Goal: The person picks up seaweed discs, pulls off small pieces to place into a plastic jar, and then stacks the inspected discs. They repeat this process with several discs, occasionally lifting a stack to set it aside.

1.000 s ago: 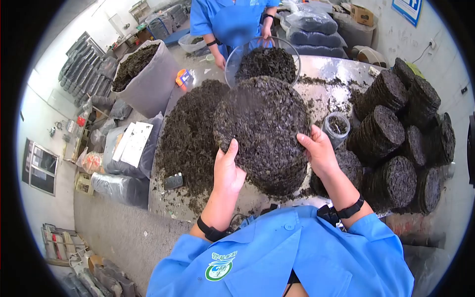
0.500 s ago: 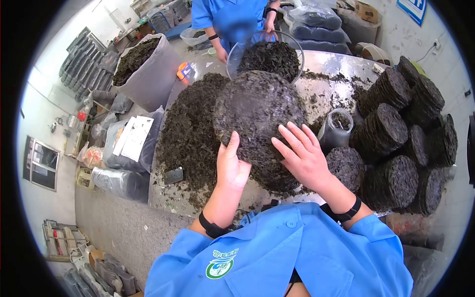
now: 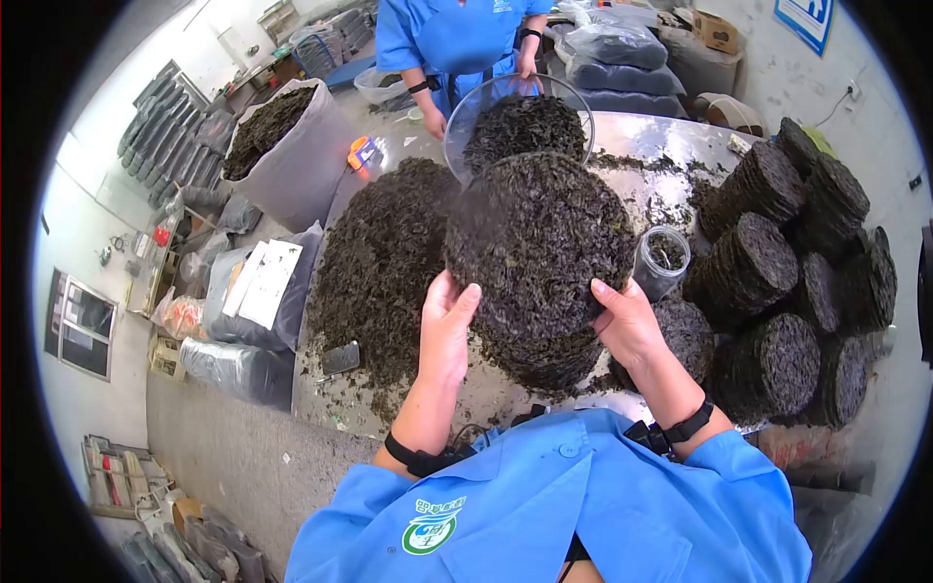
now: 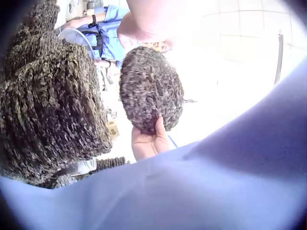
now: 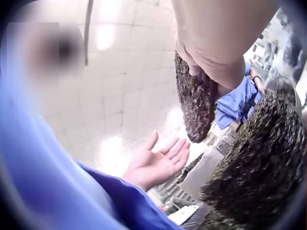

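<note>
A round dark disc of pressed, leafy-looking material point(image 3: 539, 243) is held up over a similar round stack point(image 3: 549, 364). At its lower right edge my right hand point(image 3: 632, 325) pinches it, thumb in front; the left wrist view shows the same grip by the right hand point(image 4: 149, 143) on the disc point(image 4: 148, 88). My left hand point(image 3: 447, 325) is at the lower left edge. In the right wrist view this left hand point(image 5: 158, 165) has its palm up and fingers extended, below the disc point(image 5: 195, 103), which hangs from the right hand point(image 5: 213, 57).
Loose dark material point(image 3: 374, 262) is heaped at left, with a phone point(image 3: 340, 359) at its edge. A clear jar point(image 3: 661, 260) and several round stacks point(image 3: 768, 360) stand at right. Across the table point(image 3: 700, 141), a person in blue point(image 3: 457, 39) holds a clear bowl point(image 3: 590, 131).
My right hand, half a second ago laid with spread fingers on the disc's face, now pinches its lower right edge. The disc has shifted slightly right and down.
</note>
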The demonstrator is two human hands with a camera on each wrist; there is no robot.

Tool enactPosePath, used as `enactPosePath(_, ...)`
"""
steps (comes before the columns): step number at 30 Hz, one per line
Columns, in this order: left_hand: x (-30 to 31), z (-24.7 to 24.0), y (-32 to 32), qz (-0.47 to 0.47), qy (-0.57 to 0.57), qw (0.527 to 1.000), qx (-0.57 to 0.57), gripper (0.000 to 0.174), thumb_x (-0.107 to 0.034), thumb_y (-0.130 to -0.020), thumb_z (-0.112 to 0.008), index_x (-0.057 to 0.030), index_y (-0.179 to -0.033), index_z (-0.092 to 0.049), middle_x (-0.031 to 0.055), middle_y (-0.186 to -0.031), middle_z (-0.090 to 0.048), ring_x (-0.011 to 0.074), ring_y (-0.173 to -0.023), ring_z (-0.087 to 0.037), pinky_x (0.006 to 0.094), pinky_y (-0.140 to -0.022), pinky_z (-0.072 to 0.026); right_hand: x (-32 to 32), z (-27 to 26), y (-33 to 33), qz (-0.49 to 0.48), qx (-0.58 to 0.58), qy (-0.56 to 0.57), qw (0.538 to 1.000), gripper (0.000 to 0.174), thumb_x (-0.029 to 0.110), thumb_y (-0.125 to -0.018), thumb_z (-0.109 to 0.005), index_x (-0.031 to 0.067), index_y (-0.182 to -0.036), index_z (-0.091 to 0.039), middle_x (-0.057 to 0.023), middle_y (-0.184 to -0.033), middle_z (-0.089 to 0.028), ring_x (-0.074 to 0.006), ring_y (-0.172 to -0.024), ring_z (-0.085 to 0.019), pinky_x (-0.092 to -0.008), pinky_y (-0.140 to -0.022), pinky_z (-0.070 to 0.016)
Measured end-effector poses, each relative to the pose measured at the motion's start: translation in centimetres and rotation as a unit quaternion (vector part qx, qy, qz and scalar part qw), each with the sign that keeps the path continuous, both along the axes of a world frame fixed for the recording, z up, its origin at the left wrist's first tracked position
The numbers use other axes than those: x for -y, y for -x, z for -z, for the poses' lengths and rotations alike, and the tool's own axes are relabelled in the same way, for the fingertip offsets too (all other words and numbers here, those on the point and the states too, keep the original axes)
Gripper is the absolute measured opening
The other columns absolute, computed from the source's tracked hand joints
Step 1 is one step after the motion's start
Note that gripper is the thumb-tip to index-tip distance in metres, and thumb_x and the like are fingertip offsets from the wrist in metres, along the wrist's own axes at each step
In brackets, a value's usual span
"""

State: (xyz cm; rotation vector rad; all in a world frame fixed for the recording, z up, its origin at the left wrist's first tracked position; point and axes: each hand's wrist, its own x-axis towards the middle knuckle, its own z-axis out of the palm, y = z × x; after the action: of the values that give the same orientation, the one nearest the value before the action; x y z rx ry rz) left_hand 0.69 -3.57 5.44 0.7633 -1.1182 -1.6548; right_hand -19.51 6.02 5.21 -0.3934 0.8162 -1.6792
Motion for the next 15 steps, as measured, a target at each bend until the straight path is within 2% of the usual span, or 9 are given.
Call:
enactPosePath(1, 0.01, 0.04, -0.08, -0.002, 0.0, 1.0, 0.0, 0.051, -0.023, -0.085, -0.068, -0.0006, -0.126, -0.047, 0.0063, -0.119, -0.055, 0.0129, -0.103, -0.052, 0.0263, -0.085, -0.0414, 0.07, 0.03, -0.02, -0.002, 0.0, 0.0, 1.0, 0.036, 0.005, -0.088, -0.058, 0.0057, -0.123, -0.047, -0.0064, -0.115, -0.059, -0.0185, -0.102, -0.058, -0.0369, -0.089, -0.0485)
enactPosePath(3, -0.03, 0.03, -0.18, 0.016, -0.004, 1.0, 0.016, 0.041, -0.021, -0.083, -0.07, -0.0004, -0.115, -0.054, 0.0028, -0.106, -0.06, 0.009, -0.092, -0.054, 0.0239, -0.08, -0.0414, 0.09, 0.15, -0.07, -0.019, 0.008, -0.009, 1.0, 0.035, 0.004, -0.089, -0.056, 0.0068, -0.122, -0.047, -0.0072, -0.115, -0.059, -0.0205, -0.104, -0.058, -0.0406, -0.091, -0.048)
enactPosePath(4, -0.24, -0.28, -0.05, -0.005, 0.001, 1.0, 0.02, 0.033, -0.02, -0.083, -0.071, -0.001, -0.106, -0.057, 0.0005, -0.097, -0.062, 0.0069, -0.083, -0.053, 0.0237, -0.078, -0.0417, 0.05, 0.01, -0.2, -0.019, 0.008, -0.01, 1.0, 0.035, 0.004, -0.089, -0.056, 0.0068, -0.122, -0.047, -0.0072, -0.115, -0.059, -0.0205, -0.104, -0.058, -0.0406, -0.091, -0.048)
enactPosePath(6, -0.13, 0.14, -0.39, -0.004, 0.002, 1.0, 0.026, 0.032, -0.019, -0.083, -0.071, -0.0009, -0.106, -0.057, 0.0011, -0.098, -0.062, 0.007, -0.084, -0.053, 0.0237, -0.078, -0.042, 0.1, -0.52, -0.37, -0.01, 0.005, -0.014, 1.0, 0.027, 0.007, -0.089, -0.058, 0.006, -0.115, -0.051, -0.0046, -0.107, -0.061, -0.0174, -0.098, -0.06, -0.0351, -0.084, -0.0515)
enactPosePath(10, -0.41, -0.22, 0.05, -0.019, 0.021, 1.0, 0.009, 0.029, -0.014, -0.082, -0.071, -0.0007, -0.105, -0.057, 0.0023, -0.098, -0.062, 0.0076, -0.085, -0.054, 0.0241, -0.079, -0.0428, 0.1, -0.3, -0.19, -0.008, 0.013, -0.025, 1.0, 0.026, 0.007, -0.089, -0.058, 0.0068, -0.115, -0.051, -0.0046, -0.106, -0.061, -0.0171, -0.097, -0.06, -0.0349, -0.082, -0.052)
enactPosePath(12, -0.46, -0.26, 0.25, -0.019, 0.028, 0.999, -0.002, 0.028, -0.013, -0.083, -0.07, -0.0005, -0.104, -0.057, 0.0026, -0.099, -0.063, 0.0078, -0.085, -0.055, 0.0244, -0.08, -0.0429, 0.0, 0.09, 0.13, -0.022, 0.016, -0.037, 0.999, 0.033, 0.006, -0.089, -0.057, 0.0074, -0.12, -0.048, -0.0063, -0.113, -0.06, -0.0204, -0.103, -0.059, -0.0401, -0.089, -0.0492)
enactPosePath(15, -0.54, -0.19, 0.32, -0.019, 0.036, 0.999, -0.016, 0.027, -0.013, -0.083, -0.07, -0.0003, -0.104, -0.058, 0.0033, -0.1, -0.063, 0.0083, -0.086, -0.055, 0.025, -0.081, -0.0431, -0.02, 0.0, 0.13, -0.021, 0.02, -0.029, 0.999, 0.033, 0.006, -0.089, -0.058, 0.007, -0.12, -0.048, -0.0062, -0.111, -0.06, -0.0202, -0.101, -0.06, -0.0387, -0.087, -0.0504)
